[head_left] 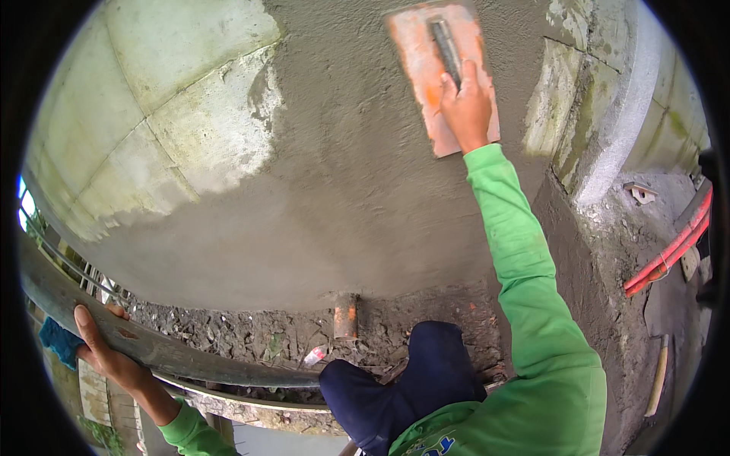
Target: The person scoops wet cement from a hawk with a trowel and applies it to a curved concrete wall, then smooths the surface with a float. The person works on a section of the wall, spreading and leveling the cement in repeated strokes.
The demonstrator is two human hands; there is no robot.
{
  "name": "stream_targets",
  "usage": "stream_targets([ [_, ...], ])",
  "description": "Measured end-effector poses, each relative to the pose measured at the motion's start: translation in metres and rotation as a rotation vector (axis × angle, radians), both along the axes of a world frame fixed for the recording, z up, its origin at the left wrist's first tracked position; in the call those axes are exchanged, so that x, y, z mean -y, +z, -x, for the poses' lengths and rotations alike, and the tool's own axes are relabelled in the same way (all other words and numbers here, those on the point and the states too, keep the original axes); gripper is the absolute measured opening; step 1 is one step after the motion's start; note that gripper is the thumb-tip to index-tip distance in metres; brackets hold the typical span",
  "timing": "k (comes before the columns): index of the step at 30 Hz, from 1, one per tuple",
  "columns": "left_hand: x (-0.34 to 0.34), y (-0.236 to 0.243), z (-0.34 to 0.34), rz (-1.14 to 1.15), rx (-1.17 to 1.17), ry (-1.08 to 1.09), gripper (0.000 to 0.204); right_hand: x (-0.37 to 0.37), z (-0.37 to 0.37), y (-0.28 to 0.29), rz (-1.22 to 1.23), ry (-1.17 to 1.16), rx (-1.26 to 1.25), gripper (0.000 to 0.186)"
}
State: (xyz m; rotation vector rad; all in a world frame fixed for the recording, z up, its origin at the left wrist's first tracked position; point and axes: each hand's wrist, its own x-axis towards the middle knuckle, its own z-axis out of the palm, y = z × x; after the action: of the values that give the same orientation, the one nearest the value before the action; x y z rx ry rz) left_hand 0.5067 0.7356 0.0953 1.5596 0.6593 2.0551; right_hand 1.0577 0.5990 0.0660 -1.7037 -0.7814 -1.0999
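My right hand (pixel 466 110) is closed round the dark handle of a plastering float (pixel 426 83). The float's rectangular plate is worn orange and lies against wet grey mortar (pixel 327 152) spread over the wall. At lower left my left hand (pixel 106 353) grips a long grey rail (pixel 205 363), its fingers wrapped over the edge. A blue sponge or cloth (pixel 58 343) sits right beside that hand; whether the fingers touch it I cannot tell. Both my forearms are in green sleeves.
Bare pale blocks (pixel 152 83) border the mortar at upper left. A short rusty pipe (pixel 346 317) sticks out from the wall's foot above rubble (pixel 228 334). On the right are a pale column (pixel 627 99), red hoses (pixel 669 251) and a wooden tool handle (pixel 658 376).
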Motion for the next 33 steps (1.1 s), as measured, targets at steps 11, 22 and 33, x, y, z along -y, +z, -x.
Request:
stream_targets([
  [11,0.008,0.008,0.005,0.004,0.003,0.021,0.04,0.053,-0.045,-0.004,0.035,-0.035,0.005,0.029],
  [22,0.015,0.004,-0.012,0.042,0.001,0.043,0.043,0.039,-0.019,-0.105,0.733,-0.02,0.244,0.05],
  [33,0.015,0.001,-0.016,0.07,-0.007,0.014,0.041,-0.028,0.015,-0.096,0.593,0.062,0.277,0.046],
])
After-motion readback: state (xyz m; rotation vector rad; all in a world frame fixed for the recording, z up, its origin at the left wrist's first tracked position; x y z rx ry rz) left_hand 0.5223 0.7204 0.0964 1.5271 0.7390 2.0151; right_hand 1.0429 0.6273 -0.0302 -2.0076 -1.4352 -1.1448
